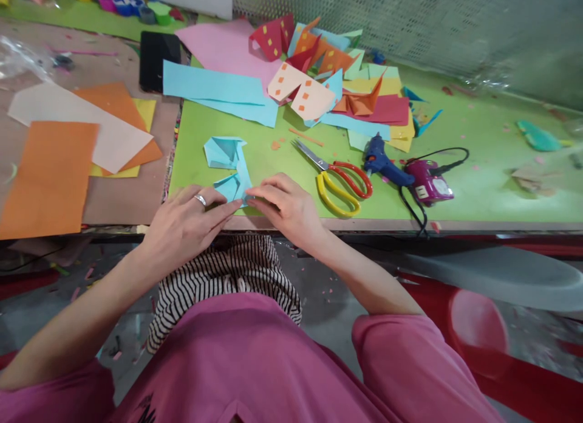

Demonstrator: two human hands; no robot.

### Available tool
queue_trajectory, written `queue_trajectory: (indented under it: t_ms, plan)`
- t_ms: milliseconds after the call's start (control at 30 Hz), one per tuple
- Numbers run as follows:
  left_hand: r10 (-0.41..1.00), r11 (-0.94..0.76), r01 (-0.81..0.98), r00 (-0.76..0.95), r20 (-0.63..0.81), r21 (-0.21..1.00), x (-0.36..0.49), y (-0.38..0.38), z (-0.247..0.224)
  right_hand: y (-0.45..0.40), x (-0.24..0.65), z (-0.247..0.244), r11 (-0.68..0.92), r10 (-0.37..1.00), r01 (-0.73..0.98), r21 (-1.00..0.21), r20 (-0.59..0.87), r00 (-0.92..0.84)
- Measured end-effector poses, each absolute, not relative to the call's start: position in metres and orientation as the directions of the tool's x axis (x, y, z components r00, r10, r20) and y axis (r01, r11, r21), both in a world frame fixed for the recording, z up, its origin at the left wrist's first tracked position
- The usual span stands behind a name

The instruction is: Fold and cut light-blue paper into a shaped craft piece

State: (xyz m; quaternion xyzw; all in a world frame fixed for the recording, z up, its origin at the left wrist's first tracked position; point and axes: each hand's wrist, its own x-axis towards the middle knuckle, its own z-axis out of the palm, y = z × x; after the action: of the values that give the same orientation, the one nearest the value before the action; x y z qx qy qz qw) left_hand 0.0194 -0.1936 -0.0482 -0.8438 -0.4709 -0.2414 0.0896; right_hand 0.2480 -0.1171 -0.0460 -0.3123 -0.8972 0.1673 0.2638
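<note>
A folded light-blue paper [245,168] with two winglike flaps lies on the green table top near its front edge. My left hand [184,219], with a ring on one finger, grips its lower left part, the index finger reaching along the bottom edge. From the other side my right hand [286,207] pinches the lower right corner between thumb and fingers. The fingertips of both hands nearly meet there and hide part of the lower flap. Scissors [334,178] with one red and one yellow handle lie spread a little, to the right of my right hand.
A blue glue gun [382,160] and a purple box [428,181] with a black cord lie at right. Folded paper pieces [303,95] pile up at the back. Blue strips [218,89], a black phone [159,61] and orange sheets [52,174] are at left.
</note>
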Motion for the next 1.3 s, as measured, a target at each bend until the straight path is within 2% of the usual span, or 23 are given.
queue_trajectory:
  t_ms: [400, 567, 700, 933, 1000, 1133, 1167, 1200, 1300]
  plan:
    - [0.768, -0.534, 0.84, 0.434, 0.472, 0.096, 0.019, -0.198, -0.049, -0.131, 0.252, -0.045, 0.775, 0.632, 0.562, -0.289, 0.364, -0.684]
    - [0.785, -0.516, 0.851, 0.424, 0.452, 0.098, 0.02, -0.199, -0.048, -0.131, 0.253, -0.044, 0.767, 0.641, 0.571, -0.292, 0.342, -0.687]
    - [0.79, -0.501, 0.863, 0.424, 0.444, 0.067, 0.02, -0.201, -0.048, -0.128, 0.256, -0.044, 0.803, 0.595, 0.529, -0.273, 0.33, -0.733]
    - [0.773, -0.524, 0.85, 0.449, 0.448, 0.052, 0.021, -0.2, -0.045, -0.129, 0.259, -0.044, 0.846, 0.529, 0.517, -0.131, 0.329, -0.782]
    - [0.779, -0.517, 0.853, 0.431, 0.456, 0.077, 0.019, -0.2, -0.043, -0.128, 0.259, -0.043, 0.852, 0.518, 0.511, -0.115, 0.333, -0.788]
    - [0.796, -0.484, 0.85, 0.328, 0.508, 0.209, 0.017, -0.205, -0.039, -0.127, 0.258, -0.042, 0.853, 0.52, 0.505, -0.134, 0.307, -0.797]
    - [0.785, -0.485, 0.85, 0.319, 0.531, 0.207, 0.017, -0.206, -0.037, -0.127, 0.258, -0.042, 0.855, 0.517, 0.5, -0.14, 0.303, -0.8]
    - [0.765, -0.493, 0.852, 0.329, 0.554, 0.175, 0.019, -0.208, -0.036, -0.127, 0.258, -0.042, 0.857, 0.513, 0.494, -0.143, 0.301, -0.804]
    - [0.686, -0.537, 0.843, 0.453, 0.57, -0.024, 0.031, -0.213, -0.035, -0.128, 0.259, -0.043, 0.866, 0.497, 0.484, -0.124, 0.309, -0.811]
